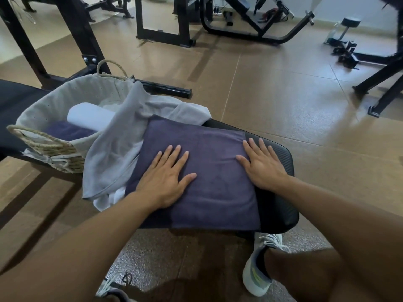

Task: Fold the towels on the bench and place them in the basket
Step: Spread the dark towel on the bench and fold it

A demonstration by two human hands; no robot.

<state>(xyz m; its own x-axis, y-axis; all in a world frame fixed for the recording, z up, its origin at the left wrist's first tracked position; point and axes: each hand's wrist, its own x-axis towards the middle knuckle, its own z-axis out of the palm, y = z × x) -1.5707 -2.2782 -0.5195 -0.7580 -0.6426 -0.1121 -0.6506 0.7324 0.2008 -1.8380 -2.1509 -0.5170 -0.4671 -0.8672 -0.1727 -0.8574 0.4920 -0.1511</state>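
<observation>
A dark purple towel (209,149) lies folded flat on the black padded bench (281,205). My left hand (168,177) presses flat on its left half with fingers spread. My right hand (261,164) rests flat on its right edge, partly on the bench pad. A crumpled light grey towel (117,149) lies to the left, draped from the bench up onto the basket's rim. The woven basket (50,147) with a pale cloth liner sits at the left on the bench. It holds a rolled white towel (87,117) and a dark blue towel (65,130).
Black gym machine frames (165,29) stand behind the bench on the brown floor. A bench foot bar (170,89) lies behind the basket. My white shoes (259,269) stand under the bench's near edge. More equipment (349,53) is at the far right.
</observation>
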